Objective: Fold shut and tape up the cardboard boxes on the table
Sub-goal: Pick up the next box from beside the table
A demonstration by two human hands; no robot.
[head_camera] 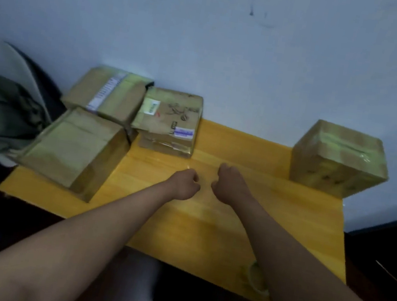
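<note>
Both hands out over the middle of the yellow bench (207, 219), left hand (184, 184) and right hand (230, 186) close together, fingers curled in, nothing visible in either. Four boxes on the bench: three bunched at the left by the wall, near box (72, 151), back box (107, 94), labelled box (171, 120); a fourth box (339, 159) alone at the right. All look folded shut; the right one shines with tape, the others are too blurred to call. Tape roll (253, 279) sits at the near edge by the right forearm. My read: mostly done, or between boxes.
</note>
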